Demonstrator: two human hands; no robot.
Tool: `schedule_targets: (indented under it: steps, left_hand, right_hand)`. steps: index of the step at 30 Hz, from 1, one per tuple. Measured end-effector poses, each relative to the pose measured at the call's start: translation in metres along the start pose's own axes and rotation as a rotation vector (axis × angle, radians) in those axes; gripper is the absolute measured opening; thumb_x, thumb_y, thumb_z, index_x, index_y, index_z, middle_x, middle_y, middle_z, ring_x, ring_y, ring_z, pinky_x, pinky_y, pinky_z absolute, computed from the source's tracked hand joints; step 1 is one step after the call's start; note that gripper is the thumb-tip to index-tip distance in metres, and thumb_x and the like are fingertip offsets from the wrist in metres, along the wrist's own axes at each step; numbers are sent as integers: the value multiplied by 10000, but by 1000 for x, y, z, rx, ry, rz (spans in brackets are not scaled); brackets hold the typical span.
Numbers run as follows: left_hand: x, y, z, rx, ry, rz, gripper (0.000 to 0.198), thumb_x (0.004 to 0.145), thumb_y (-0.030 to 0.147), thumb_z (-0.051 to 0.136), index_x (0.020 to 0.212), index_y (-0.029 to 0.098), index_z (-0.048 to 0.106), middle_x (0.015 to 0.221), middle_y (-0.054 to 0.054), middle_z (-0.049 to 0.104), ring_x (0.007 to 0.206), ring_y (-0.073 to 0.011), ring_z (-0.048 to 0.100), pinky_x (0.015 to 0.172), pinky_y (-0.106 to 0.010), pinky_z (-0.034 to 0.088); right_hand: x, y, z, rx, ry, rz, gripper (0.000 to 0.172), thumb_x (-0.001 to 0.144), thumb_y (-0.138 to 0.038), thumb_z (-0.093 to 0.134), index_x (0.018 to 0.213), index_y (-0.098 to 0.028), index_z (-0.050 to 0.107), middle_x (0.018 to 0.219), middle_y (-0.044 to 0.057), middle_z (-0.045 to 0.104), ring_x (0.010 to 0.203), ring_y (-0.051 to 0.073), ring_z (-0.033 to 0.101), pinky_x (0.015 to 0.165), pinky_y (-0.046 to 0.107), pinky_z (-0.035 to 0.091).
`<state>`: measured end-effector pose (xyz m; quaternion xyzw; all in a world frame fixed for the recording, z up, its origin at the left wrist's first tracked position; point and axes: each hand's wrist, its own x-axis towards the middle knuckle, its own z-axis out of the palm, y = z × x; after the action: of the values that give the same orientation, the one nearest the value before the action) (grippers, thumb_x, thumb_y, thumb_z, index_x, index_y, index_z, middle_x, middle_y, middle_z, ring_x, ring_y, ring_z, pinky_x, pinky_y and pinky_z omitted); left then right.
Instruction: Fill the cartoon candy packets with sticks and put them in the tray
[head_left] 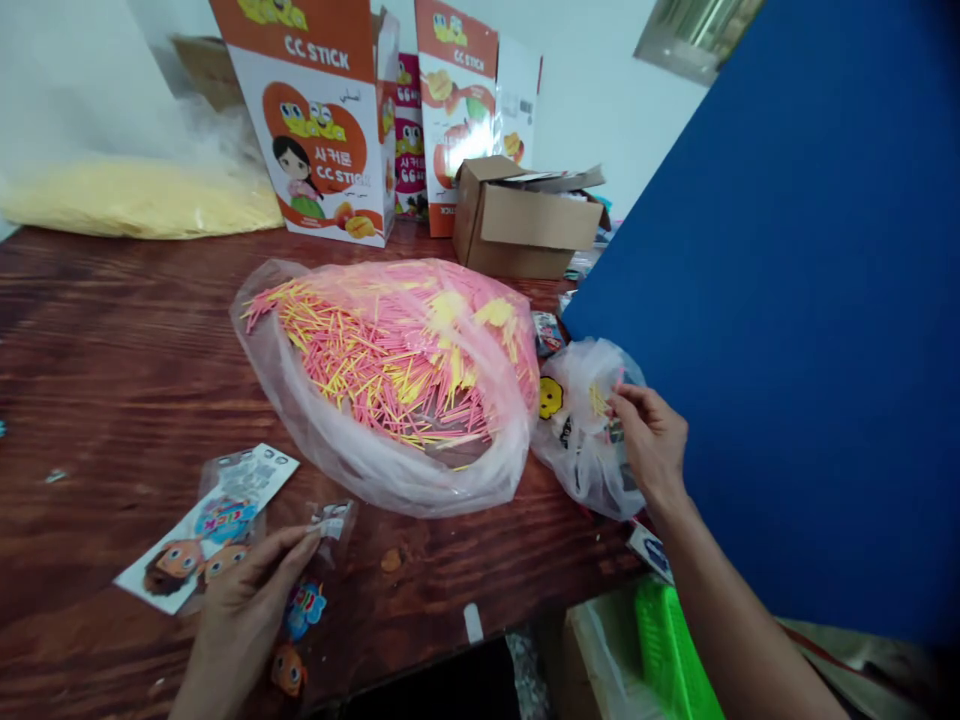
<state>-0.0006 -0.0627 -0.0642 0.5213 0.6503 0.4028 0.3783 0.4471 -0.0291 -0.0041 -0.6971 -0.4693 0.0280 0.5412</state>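
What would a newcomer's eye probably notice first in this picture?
Probably the large clear plastic bag of pink and yellow sticks, lying open at the centre. Next, the blue panel filling much of the right side, and the tall orange-and-white CC Stick carton standing at the back, left of centre. Nearer, at lower left, the left hand pinches a small printed clear packet.

Decent lane ran over bare tabletop [442, 560] in front, between left hand [247, 605] and right forearm [731, 580]. Big clear bag [420, 492] hogged middle, small bag [581, 478] crammed right beside it. Blue panel [810, 350] basically walled off right. Left of big bag lay plenty of open wood; farther back, cartons [322, 150] and brown box [536, 220] blocked way.
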Motion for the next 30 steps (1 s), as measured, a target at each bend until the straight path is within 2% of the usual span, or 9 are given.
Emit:
schedule_targets:
  steps: [5,9,12,14,18,21,23,26,30]
  left_hand:
    - [0,14,4,-51,17,-105,456,616,611,750,819,204,788,834,-47,785,821,-277,721,767,-358,609]
    - [-3,9,4,-88,-18,-118,372,634,558,766,826,240,788,856,-17,790,831,-260,723,759,-322,606]
    - [-2,11,3,-73,-44,-105,394,600,590,772,777,238,787,805,-19,779,803,-256,715,726,-302,602]
    - [0,14,4,-60,-50,-75,402,609,604,762,764,234,785,782,-22,771,773,-244,706,706,-290,594]
    - [0,16,5,-60,-57,-19,379,670,580,742,777,218,776,760,-26,757,713,-212,683,640,-259,568]
    - [-1,15,8,-59,-96,13,349,754,538,696,795,198,765,741,-30,737,680,-190,658,596,-237,537]
    - [-2,14,12,-62,-121,32,325,792,504,674,806,190,757,746,-31,728,685,-182,650,603,-230,528]
    - [-5,14,13,-58,-140,58,288,819,461,660,813,188,750,758,-29,723,692,-172,642,622,-222,520]
    - [-11,9,8,-37,-122,43,266,826,439,655,827,190,750,766,-23,719,693,-163,636,629,-212,513]
  right_hand:
    - [-14,9,-25,-576,-69,48,332,902,-384,547,1112,-201,728,1009,112,754,816,243,684,732,347,485]
    - [-12,15,-20,-1017,-322,214,326,928,-347,488,1075,-203,742,950,165,750,795,284,692,705,370,461]
    - [-1,21,-16,-975,-413,108,362,948,-283,417,1136,-174,706,1064,166,738,895,279,689,753,359,468]
    - [5,20,-17,-912,-373,33,392,951,-245,379,1192,-165,678,1138,154,723,947,267,680,774,349,469]
    - [2,-3,-15,-895,-226,74,352,949,-330,440,1142,-218,711,1051,136,741,858,282,677,717,371,464]
    - [-5,-28,20,-604,-212,-219,340,973,-348,440,1168,-215,685,1094,114,726,924,251,664,778,356,481]
    - [-8,-45,64,-423,-441,-485,316,988,-338,438,1130,-208,689,1067,102,721,976,234,645,848,347,472]
    - [-6,-61,141,-498,-728,-690,271,985,-276,462,1089,-194,698,1105,114,699,1046,263,595,887,379,420]
    - [3,-61,215,-688,-859,-916,248,965,-184,469,1093,-170,681,1144,146,657,1072,292,524,887,406,357]
